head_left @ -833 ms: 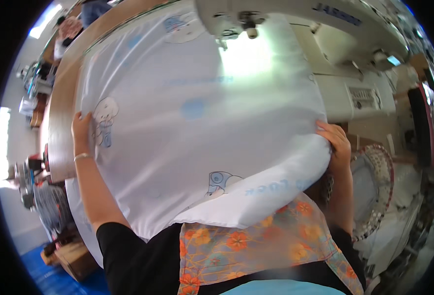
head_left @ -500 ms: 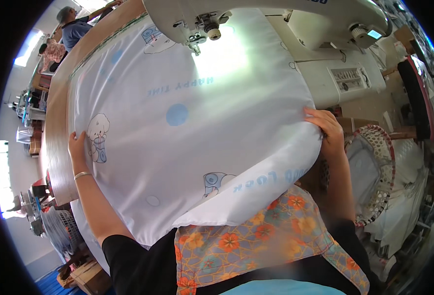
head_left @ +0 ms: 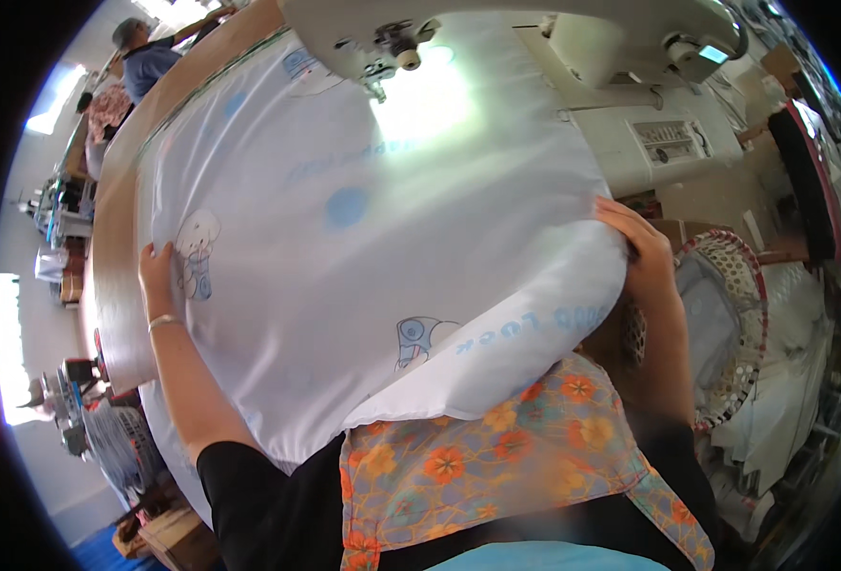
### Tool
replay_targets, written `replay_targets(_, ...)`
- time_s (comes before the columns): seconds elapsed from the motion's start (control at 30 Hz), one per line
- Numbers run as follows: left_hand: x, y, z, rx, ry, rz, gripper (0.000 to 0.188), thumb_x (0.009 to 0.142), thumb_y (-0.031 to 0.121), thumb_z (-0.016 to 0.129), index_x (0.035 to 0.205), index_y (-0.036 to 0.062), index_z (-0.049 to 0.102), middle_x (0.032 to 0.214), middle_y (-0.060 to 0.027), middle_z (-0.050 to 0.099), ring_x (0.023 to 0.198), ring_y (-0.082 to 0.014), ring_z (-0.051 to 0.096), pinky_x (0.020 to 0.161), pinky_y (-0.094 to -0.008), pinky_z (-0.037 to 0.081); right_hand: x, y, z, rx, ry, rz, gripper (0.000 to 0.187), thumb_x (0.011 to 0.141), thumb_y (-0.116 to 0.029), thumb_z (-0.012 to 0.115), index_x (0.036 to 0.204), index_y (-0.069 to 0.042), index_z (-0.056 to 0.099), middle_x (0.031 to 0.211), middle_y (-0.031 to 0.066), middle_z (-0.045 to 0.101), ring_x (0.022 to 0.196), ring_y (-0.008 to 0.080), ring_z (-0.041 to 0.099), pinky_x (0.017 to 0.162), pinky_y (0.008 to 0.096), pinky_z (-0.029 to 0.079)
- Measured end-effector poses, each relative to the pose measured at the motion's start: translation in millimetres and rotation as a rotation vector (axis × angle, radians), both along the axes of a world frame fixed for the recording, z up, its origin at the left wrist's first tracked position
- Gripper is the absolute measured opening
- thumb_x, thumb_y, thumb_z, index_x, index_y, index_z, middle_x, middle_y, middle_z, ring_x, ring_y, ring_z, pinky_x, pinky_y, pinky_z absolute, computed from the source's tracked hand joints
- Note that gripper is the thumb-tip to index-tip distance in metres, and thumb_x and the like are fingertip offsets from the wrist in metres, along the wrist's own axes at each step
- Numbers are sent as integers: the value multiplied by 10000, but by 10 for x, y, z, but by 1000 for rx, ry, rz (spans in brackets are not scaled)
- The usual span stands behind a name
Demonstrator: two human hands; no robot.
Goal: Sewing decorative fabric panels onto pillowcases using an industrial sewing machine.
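A large white fabric (head_left: 277, 276) printed with pale blue dots, lettering and cartoon dogs lies spread before me, its far part under the head of a sewing machine (head_left: 382, 71). A bright lamp lights the cloth beside the needle area. At the fabric's left edge, my left hand (head_left: 157, 278) is closed on the cloth, next to a printed dog. My right hand (head_left: 644, 252) grips the right edge, fingers on top and the thumb hidden. Between the hands the near edge folds over and hangs against my floral apron (head_left: 496, 457).
A wooden table edge (head_left: 116, 238) curves along the left. Right of the machine bed (head_left: 630, 157) stands a round basket with a red-and-white rim (head_left: 763, 314), holding grey cloth. White material (head_left: 796, 371) is heaped beyond it. People (head_left: 149, 67) are at the far left.
The fabric and both hands have shifted slightly away from me, toward the machine. Both hands keep their hold. The whole view has also moved a little, and the cloth's prints look blurred.
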State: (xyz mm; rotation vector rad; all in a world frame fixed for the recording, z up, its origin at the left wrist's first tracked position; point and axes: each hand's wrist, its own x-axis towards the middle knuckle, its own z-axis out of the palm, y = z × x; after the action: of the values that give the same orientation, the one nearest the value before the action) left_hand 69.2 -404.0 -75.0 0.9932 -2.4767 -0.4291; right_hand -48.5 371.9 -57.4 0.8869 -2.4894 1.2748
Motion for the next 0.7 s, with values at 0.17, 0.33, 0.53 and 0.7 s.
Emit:
replay_targets(0.17,-12,37,67,-146,-80,44,646,796,357,712,1261,-63,555,1221,-272,607,1144,-384,587,975,-405,456,440,-12,250,-13,-2,173,293,718,96,576,982,14,673,1125,176,681,1009,308,671,876,353,517)
replay_targets(0.33,-121,232,209,-521,-256,30,648,829,357,662,1355,19,494,1379,-262,480,1312,-387,430,1078,-467,360,226,497,-447,210,-204,193,285,706,61,565,951,-20,688,1089,161,674,1008,330,649,875,381,515)
replay_targets(0.53,-533,3046,263,-396,-110,-647,477,936,209,562,1380,57,484,1430,-190,455,1343,-353,399,1104,-455,334,360,686,-566,226,-160,-262,261,791,26,557,1014,-38,677,1022,147,677,923,280,655,802,339,504)
replay_targets(0.7,-513,4161,279,-413,-146,-1017,455,953,186,533,1387,58,485,1438,-163,457,1331,-330,422,1100,-439,338,277,2153,-835,515,-401,-887,222,861,-214,649,986,-43,715,915,153,713,851,268,689,756,348,520)
